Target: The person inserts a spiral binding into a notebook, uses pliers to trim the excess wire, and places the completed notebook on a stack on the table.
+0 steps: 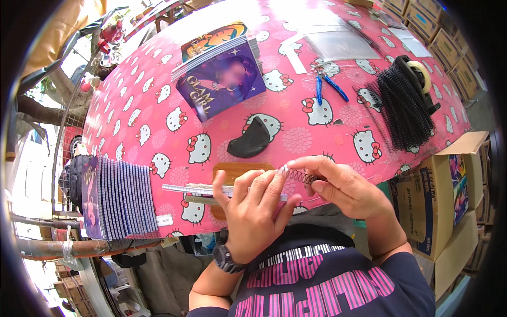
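My left hand [252, 219] lies over a thin notebook [196, 189], seen edge-on, its fingers spread across it and the thumb on the near side. A row of small marks, perhaps holes, runs along the pale edge. Pinched between the thumb and fingers of my right hand [351, 187] is a dark spiral binding coil [300, 175]. Its left end meets the notebook's edge by my left fingertips. Below the notebook a wooden board [226, 170] shows in part. Just beyond lies a black curved piece [251, 140], whose kind I cannot make out.
Stacked purple-covered notebooks [227, 79] sit on the pink patterned tablecloth [298, 138]. More spiral-bound notebooks [127, 198] stand at the left edge. Blue-handled pliers [331, 87], a bundle of black coils [404, 105] and clear plastic sleeves [340, 45] lie farther right. An open carton [417, 206] stands right.
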{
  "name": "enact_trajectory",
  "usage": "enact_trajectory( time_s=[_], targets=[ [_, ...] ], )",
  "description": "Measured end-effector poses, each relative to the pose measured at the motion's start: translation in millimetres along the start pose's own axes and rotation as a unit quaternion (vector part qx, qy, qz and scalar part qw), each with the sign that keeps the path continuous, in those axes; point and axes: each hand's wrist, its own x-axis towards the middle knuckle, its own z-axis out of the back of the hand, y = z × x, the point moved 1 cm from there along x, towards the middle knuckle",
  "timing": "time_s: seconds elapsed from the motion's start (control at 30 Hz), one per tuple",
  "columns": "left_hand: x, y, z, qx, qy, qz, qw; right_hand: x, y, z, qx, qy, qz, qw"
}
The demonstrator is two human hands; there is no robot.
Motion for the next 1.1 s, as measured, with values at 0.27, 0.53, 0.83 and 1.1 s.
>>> enact_trajectory(
  time_s=[0.27, 0.53, 0.83, 1.1],
  targets=[
    [-7.6, 23.1, 13.0, -0.189, -0.054, -0.007, 0.980, 4.5, -5.4, -5.6, -0.131, -0.089, 0.103, 0.982],
    [-8.6, 22.4, 12.0, -0.187, -0.075, -0.017, 0.979, 5.5, -0.7, -3.6, -0.162, 0.006, 0.114, 0.980],
    [-12.2, 17.8, 12.6, -0.108, 0.015, -0.031, 0.994, 15.9, 5.6, -8.4, -0.079, 0.031, -0.015, 0.996],
    [-7.2, 11.5, 10.3, -0.100, -0.016, -0.018, 0.995, 120.3, -85.1, -21.7, -0.425, 0.002, -0.018, 0.905]
  ],
)
